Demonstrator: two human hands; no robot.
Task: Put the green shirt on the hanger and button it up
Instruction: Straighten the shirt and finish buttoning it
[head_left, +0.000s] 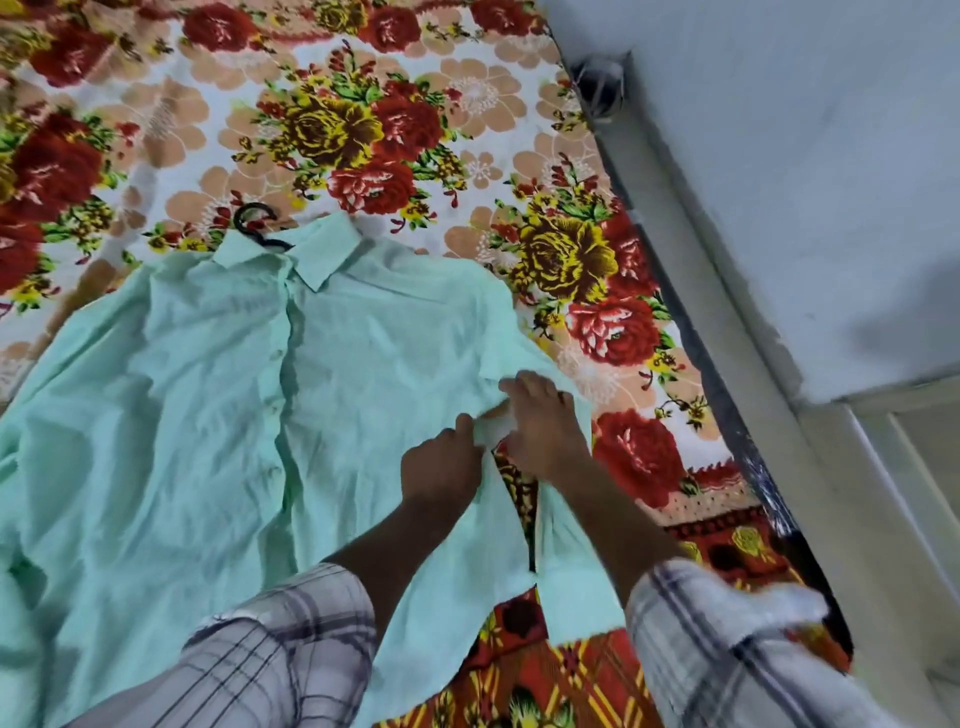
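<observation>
The light green shirt (208, 415) lies spread flat on the floral bedsheet (441, 104), collar at the top. A black hanger hook (249, 221) sticks out above the collar; the rest of the hanger is hidden inside the shirt. The front placket runs down the middle and looks closed. My left hand (441, 465) and my right hand (540, 421) meet at the shirt's right sleeve, both pinching a fold of its fabric near the sleeve's slit. Below the hands the sleeve parts and the sheet shows through.
The bed's right edge (691, 322) runs diagonally, with a grey wall (779, 156) and a frame beyond it. Open sheet lies above the collar. My plaid sleeves fill the bottom of the view.
</observation>
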